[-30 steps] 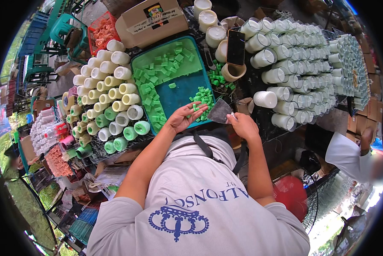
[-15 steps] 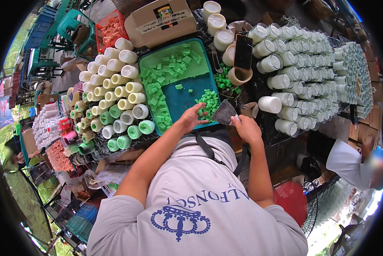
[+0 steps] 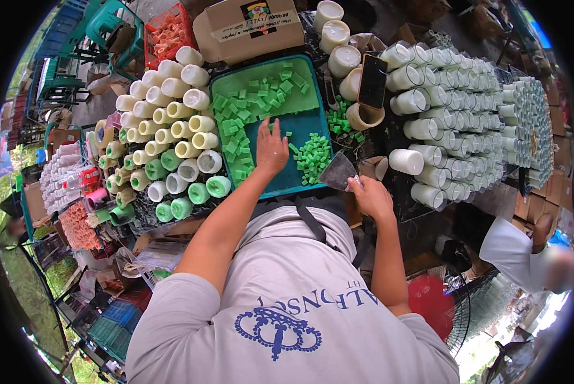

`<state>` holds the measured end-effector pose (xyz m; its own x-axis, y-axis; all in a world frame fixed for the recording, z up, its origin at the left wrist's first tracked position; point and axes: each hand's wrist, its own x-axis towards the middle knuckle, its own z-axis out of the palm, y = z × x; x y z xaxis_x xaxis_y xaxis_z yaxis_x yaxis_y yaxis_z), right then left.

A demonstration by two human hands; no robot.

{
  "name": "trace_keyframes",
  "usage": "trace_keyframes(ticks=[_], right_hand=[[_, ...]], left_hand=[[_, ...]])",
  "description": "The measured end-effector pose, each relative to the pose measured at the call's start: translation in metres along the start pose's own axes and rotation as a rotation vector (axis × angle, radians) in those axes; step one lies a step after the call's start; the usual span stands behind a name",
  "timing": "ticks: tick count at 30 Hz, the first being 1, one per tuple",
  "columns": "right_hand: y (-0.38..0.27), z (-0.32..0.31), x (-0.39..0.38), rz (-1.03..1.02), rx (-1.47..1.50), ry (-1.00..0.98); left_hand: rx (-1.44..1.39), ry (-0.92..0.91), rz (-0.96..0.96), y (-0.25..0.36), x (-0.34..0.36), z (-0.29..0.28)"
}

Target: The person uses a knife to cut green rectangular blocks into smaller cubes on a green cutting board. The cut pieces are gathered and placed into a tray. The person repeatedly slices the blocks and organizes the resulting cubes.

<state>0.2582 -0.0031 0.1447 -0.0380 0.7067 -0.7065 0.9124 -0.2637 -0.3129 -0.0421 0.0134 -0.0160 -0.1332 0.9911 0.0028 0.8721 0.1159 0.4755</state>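
Note:
A teal tray (image 3: 280, 186) lies in front of me, with a sheet of green wax (image 3: 296, 75) at its far end. Cut green blocks (image 3: 237, 137) are scattered on that sheet and down the tray's left side. Over the tray's bare middle is my left hand (image 3: 272, 148), fingers stretched out and holding nothing I can see. Smaller green pieces (image 3: 314, 159) sit heaped in the tray's near right part. My right hand (image 3: 371, 197) grips a scraper (image 3: 338, 172) with a wide grey blade, just off the tray's near right corner.
Rows of pale and green wax cups (image 3: 187, 148) stand left of the tray. To the right are many white-filled glasses (image 3: 437, 131). A phone (image 3: 372, 81) leans on a cream cup (image 3: 365, 117). A cardboard box (image 3: 248, 31) stands behind. Another person (image 3: 511, 246) is at far right.
My left hand has moved left and away from me, from the heap of small green pieces to the tray's middle. The scraper stays in my right hand, nearly in place.

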Motion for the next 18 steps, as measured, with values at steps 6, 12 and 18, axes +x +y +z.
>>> trace_keyframes(ticks=[6, 12, 18], right_hand=[[0.004, 0.008, -0.004, -0.004, -0.049, 0.007], [-0.007, 0.003, -0.005, -0.046, -0.049, 0.0], [-0.016, -0.002, 0.003, -0.076, -0.054, 0.016]], left_hand=[[0.025, 0.003, 0.031, 0.014, -0.026, 0.027], [-0.062, -0.012, 0.056, 0.003, -0.005, 0.006], [-0.052, -0.087, 0.101, -0.017, 0.013, -0.002]])
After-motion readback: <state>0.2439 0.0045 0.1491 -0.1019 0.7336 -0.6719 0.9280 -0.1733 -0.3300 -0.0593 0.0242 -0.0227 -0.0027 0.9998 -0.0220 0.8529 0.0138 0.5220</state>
